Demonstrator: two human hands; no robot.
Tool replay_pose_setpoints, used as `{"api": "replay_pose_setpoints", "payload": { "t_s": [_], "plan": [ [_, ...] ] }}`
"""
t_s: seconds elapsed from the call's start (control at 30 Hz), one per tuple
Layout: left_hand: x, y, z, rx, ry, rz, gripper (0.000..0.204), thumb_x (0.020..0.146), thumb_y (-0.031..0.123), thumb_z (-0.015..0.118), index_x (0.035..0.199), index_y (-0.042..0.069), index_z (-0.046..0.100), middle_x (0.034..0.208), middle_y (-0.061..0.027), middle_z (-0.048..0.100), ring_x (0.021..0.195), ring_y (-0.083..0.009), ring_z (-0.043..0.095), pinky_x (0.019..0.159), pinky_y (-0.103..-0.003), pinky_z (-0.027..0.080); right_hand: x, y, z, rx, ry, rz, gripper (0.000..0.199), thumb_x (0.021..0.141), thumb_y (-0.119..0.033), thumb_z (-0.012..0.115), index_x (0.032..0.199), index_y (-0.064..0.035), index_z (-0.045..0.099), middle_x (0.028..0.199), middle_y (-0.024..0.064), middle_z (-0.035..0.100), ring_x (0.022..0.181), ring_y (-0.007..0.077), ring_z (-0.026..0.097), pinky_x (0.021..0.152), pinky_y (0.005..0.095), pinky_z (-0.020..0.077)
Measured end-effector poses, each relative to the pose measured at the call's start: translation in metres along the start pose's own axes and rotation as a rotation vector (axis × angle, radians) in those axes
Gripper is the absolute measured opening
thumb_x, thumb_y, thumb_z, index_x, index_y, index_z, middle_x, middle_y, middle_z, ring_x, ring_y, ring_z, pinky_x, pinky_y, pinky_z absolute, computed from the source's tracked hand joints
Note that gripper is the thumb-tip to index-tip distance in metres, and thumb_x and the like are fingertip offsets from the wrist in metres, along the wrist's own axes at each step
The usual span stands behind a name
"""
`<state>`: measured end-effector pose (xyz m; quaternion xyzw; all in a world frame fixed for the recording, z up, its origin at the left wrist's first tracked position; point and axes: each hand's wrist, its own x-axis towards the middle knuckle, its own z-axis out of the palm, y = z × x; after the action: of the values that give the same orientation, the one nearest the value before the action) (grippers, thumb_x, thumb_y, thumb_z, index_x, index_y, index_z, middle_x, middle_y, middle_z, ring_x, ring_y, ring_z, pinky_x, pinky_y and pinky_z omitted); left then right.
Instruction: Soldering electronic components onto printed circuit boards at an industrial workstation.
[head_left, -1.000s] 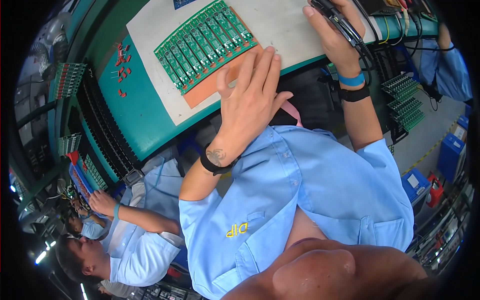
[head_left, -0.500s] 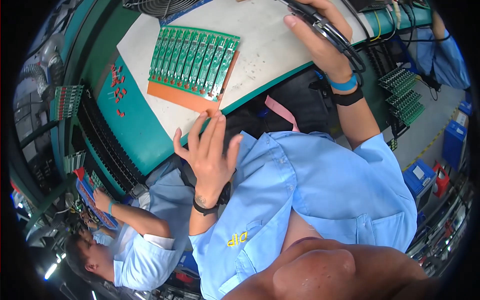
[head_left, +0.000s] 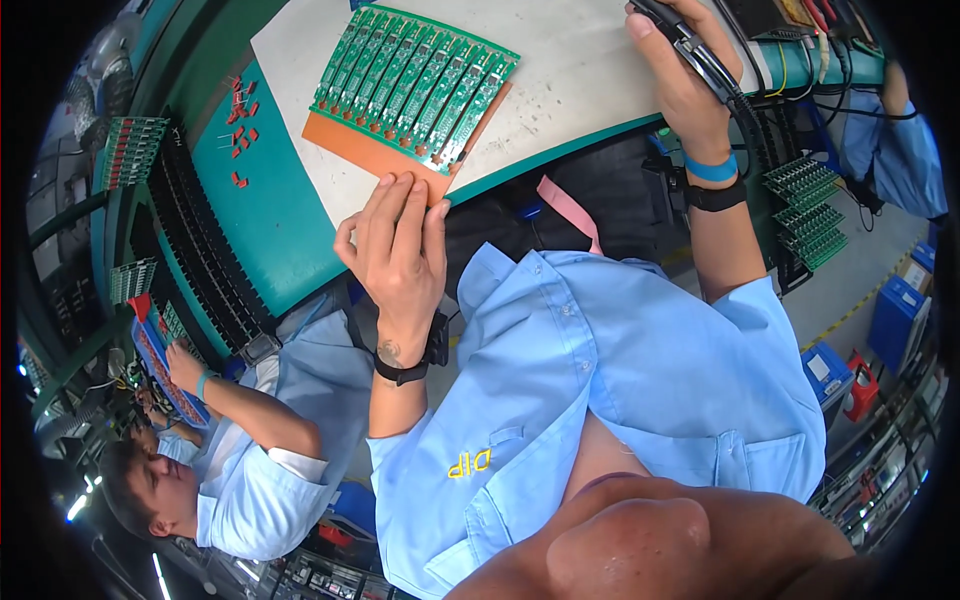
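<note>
The person's left hand (head_left: pixel 398 255) is stretched flat, fingers together and holding nothing, its fingertips (head_left: pixel 405 188) touching the near corner of a flat orange rectangular carrier board (head_left: pixel 375 152). That board lies close to the near edge of the pale-topped workbench with a teal border (head_left: pixel 580 90), and a panel of long green circuit boards set side by side (head_left: pixel 415 82) rests on top of it, covering most of it.

Toward the right end of the bench, the right hand (head_left: pixel 680 75) is wrapped around a black hand-held tool with a dark cable (head_left: pixel 700 55); a blue band and a black band sit on that wrist.

Small red components (head_left: pixel 240 125) lie scattered on the teal strip at the left end. Beyond that end a neighbouring worker in a light blue shirt (head_left: pixel 250 480) handles a blue tray.
</note>
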<state>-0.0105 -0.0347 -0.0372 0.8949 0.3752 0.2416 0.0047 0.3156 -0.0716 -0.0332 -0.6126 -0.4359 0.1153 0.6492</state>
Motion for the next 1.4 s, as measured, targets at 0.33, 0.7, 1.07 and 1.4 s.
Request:
{"api": "replay_pose_setpoints", "payload": {
  "t_s": [0.33,0.7,1.07,1.4],
  "plan": [
    [0.011,-0.030,-0.026,-0.236,0.006,-0.003,0.043,0.083,0.020,0.085,0.121,0.005,0.071,0.129,-0.0116,0.068,0.125,-0.0320,0.062,0.107,-0.043,0.038,0.005,0.008,0.020,0.375,-0.027,-0.135,0.037,0.091,-0.003,0.073,0.126,0.0039,0.063,0.106,0.0057,0.068,0.093,0.0103,0.062,0.083,0.0243,0.0501],
    [0.161,0.018,0.001,-1.205,0.188,0.816,0.054,0.085,0.019,0.077,0.137,0.014,0.065,0.154,-0.0193,0.044,0.141,-0.0415,0.036,0.116,-0.051,0.025,-0.066,-0.031,-0.047,0.114,-0.453,-0.154,0.038,0.085,-0.003,0.078,0.120,0.0064,0.068,0.104,0.0171,0.074,0.089,0.0220,0.070,0.082,0.0322,0.0547],
    [0.159,0.023,-0.051,-0.096,-0.852,0.160,0.048,0.084,0.011,0.077,0.131,0.019,0.072,0.161,-0.0219,0.033,0.148,-0.0461,0.026,0.119,-0.056,0.016,-0.078,-0.043,-0.024,0.105,-0.499,-0.188,0.044,0.070,0.003,0.076,0.113,0.0036,0.072,0.096,0.0132,0.075,0.080,0.0255,0.069,0.075,0.0349,0.0536],
    [0.165,0.028,-0.054,-0.046,-0.923,0.161,0.047,0.086,0.011,0.076,0.131,0.022,0.072,0.163,-0.0219,0.031,0.150,-0.0469,0.024,0.119,-0.060,0.014,-0.077,-0.042,-0.022,0.069,-0.542,-0.191,0.040,0.077,-0.004,0.077,0.114,0.0072,0.068,0.093,0.0158,0.069,0.082,0.0305,0.063,0.079,0.0432,0.0502]
  ]
}}
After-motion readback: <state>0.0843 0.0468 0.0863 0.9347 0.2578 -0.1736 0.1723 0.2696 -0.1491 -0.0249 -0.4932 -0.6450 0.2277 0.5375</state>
